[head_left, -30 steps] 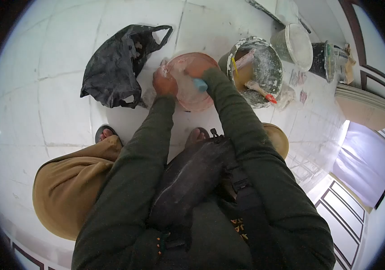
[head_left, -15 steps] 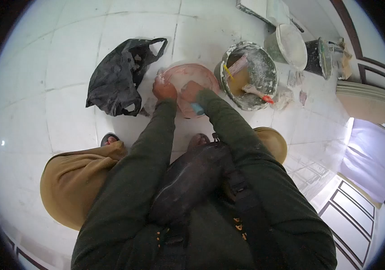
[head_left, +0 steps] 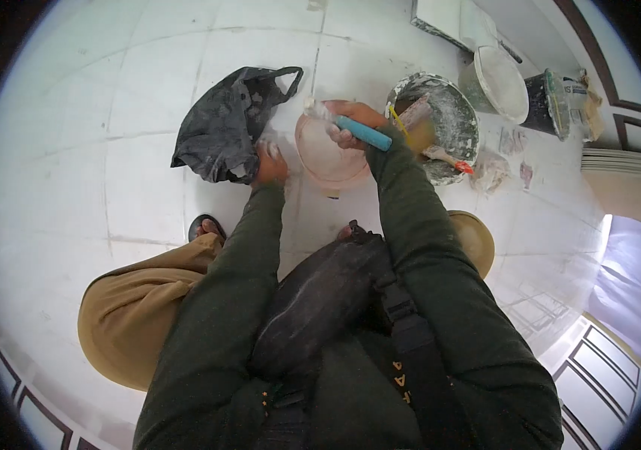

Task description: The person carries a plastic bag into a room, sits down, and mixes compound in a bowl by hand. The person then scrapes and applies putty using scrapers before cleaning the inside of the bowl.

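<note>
My right hand [head_left: 354,126] is closed around a blue-handled tool [head_left: 365,133], held over a pink basin [head_left: 333,180]. The tool's far end is whitish, and its exact kind is unclear. White powder or paste lies in the basin. Left of the basin, my left hand [head_left: 270,165] is down beside the lower right edge of a black plastic bag [head_left: 219,135]. Its fingers are blurred, and I cannot tell whether they grip the bag.
Right of the basin stands a paste-smeared bucket [head_left: 464,112] with a red-tipped brush [head_left: 448,159] and other tools in it. A pale bucket [head_left: 502,84] and a dark bucket [head_left: 549,105] stand farther right. Stacked panels [head_left: 624,165] lie at the right side.
My left hand has left the basin's rim and moved to the bag. My right hand has risen out of the basin with the blue-handled tool. The view has shifted slightly.
</note>
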Tool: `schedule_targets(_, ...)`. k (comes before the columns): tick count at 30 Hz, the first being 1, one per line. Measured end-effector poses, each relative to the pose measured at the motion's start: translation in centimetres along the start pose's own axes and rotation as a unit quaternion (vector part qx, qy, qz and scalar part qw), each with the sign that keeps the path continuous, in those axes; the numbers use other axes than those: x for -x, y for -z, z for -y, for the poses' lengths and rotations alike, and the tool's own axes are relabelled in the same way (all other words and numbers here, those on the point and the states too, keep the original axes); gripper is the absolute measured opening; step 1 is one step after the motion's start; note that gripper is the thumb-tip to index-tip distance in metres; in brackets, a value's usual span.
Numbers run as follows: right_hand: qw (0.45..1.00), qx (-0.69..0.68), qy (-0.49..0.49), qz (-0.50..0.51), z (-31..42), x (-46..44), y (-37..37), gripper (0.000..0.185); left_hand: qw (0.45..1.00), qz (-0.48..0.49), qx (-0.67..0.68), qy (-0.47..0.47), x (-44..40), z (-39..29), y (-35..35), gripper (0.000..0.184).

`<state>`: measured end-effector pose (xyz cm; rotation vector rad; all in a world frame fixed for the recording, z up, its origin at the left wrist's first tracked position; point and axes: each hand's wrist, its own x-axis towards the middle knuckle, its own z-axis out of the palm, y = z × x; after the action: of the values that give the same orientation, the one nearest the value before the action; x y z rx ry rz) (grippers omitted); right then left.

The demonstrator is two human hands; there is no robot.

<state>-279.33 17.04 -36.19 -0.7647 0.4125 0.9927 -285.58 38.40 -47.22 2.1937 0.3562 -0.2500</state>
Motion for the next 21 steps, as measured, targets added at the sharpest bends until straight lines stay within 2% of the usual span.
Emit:
schedule_targets(2,0.999,-0.011,0.007,0.041,0.4,-0.7,-0.3,0.021,0.962,0.041,-0.261,-0.072,2.3,1.6,1.7,0.057)
schedule_targets(4,0.998,-0.018,0.01,0.066,0.5,-1.8,-0.6,0.025,0.908,0.075,-0.404,-0.076,4.0,1.5,2.8,0.067)
schedule_targets(6,0.997,-0.022,0.01,0.076,0.6,-2.9,-1.6,0.031,0.908,0.127,-0.398,-0.017,4.4,0.4,3.5,0.072)
schedule_targets(7,0.999,-0.008,0.001,0.049,0.4,-3.3,-2.4,0.032,0.906,0.152,-0.395,0.014,4.5,0.0,3.7,0.075)
schedule_targets(9,1.0,0.018,-0.014,-0.005,0.1,-3.9,-3.8,0.034,0.903,0.151,-0.398,0.049,4.4,0.2,3.1,0.077)
schedule_targets(12,0.999,-0.006,-0.026,0.028,-0.7,-5.5,-3.0,0.034,0.916,0.139,-0.369,0.081,4.4,0.3,2.9,0.081)
schedule_targets(16,1.0,0.015,-0.012,0.019,-1.6,-6.5,-2.0,0.035,0.93,0.133,-0.328,0.099,3.9,3.2,0.6,0.084)
schedule_targets(18,0.999,-0.007,-0.014,0.046,-2.0,-7.0,-1.4,0.034,0.907,0.153,-0.387,0.067,3.7,3.1,0.5,0.084)
schedule_targets(20,0.997,-0.024,-0.012,0.069,-2.5,-7.3,-0.8,0.033,0.834,0.189,-0.518,-0.003,4.2,0.7,2.0,0.082)
schedule_targets(21,0.996,-0.029,-0.006,0.08,-2.4,-7.5,-0.4,0.032,0.876,0.188,-0.441,-0.051,2.7,3.2,1.2,0.077)
